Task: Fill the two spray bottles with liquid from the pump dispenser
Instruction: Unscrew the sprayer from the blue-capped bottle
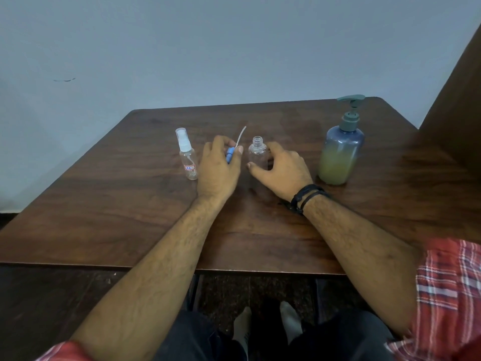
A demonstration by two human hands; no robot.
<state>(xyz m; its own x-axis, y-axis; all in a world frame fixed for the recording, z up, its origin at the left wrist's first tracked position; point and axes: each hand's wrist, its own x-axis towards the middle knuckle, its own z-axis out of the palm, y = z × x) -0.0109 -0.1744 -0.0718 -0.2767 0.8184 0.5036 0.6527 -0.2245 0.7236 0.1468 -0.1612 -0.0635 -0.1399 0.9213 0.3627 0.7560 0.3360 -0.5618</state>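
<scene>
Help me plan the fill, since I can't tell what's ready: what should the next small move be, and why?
Probably set the blue sprayer down from the left hand. The open bottle is already uncapped and steadied by the right hand, while the pump dispenser stands untouched to its right. Freeing the left hand would let one hand hold the bottle and the other work the pump.

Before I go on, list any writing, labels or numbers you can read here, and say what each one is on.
"7C", or possibly "TC": blue characters in a red-bordered label on the capped spray bottle; too blurred to be sure of the first character.
Open spray bottle: no text visible.
Pump dispenser: no label or brand visible.
Blue spray head in the left hand: no markings readable.
</scene>
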